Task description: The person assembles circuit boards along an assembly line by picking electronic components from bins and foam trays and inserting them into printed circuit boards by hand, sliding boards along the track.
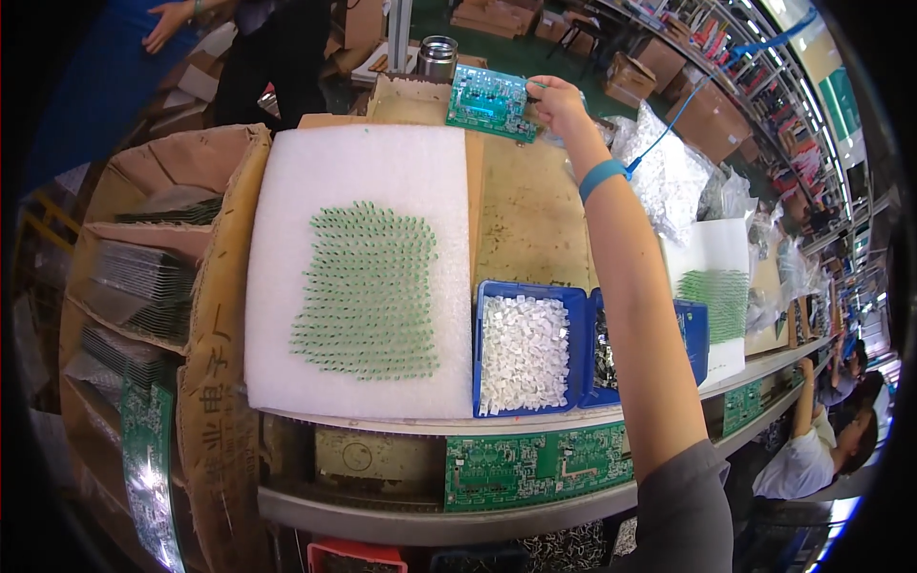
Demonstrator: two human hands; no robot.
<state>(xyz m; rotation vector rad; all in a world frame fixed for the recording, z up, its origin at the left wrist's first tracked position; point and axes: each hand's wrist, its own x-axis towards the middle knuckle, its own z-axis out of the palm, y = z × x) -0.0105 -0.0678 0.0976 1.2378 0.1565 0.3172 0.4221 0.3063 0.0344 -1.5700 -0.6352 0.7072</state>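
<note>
Head view: a work bench (530,215) seen from above; clock directions run from the middle of the picture.
Right hand: at 1 o'clock, the hand (562,107) has its fingers closed on the right edge of a circuit board.
Circuit board: the green board (482,100) is tilted at 12 o'clock, by the far end of the bench; I cannot tell whether its lower edge touches anything.
Left hand: out of view, so I cannot tell its state.
Right wrist: a blue band (602,178) goes around it, with a blue cord (673,124) running off toward 1 o'clock.
Foam sheet: the white sheet (358,162) lies at 9 o'clock, with many small green parts (368,296) standing in it in rows.
Bins: one blue bin (579,349) at 4 o'clock holds small white parts (525,358); beside it, partly behind the forearm, a second blue bin (698,344) holds metal parts.
Cardboard box: farther out at 9 o'clock, the box (224,315) holds stacked sheets (138,282).
Near rail: other green boards (501,473) sit at 5 o'clock.
Far side: a metal flask (437,59) stands at 12 o'clock, just beyond the held board; a plastic bag (661,181) lies at 2 o'clock.
Other people: a co-worker's hand (172,24) shows between 10 and 11 o'clock, and a person in white (802,454) is at 4 o'clock.
</note>
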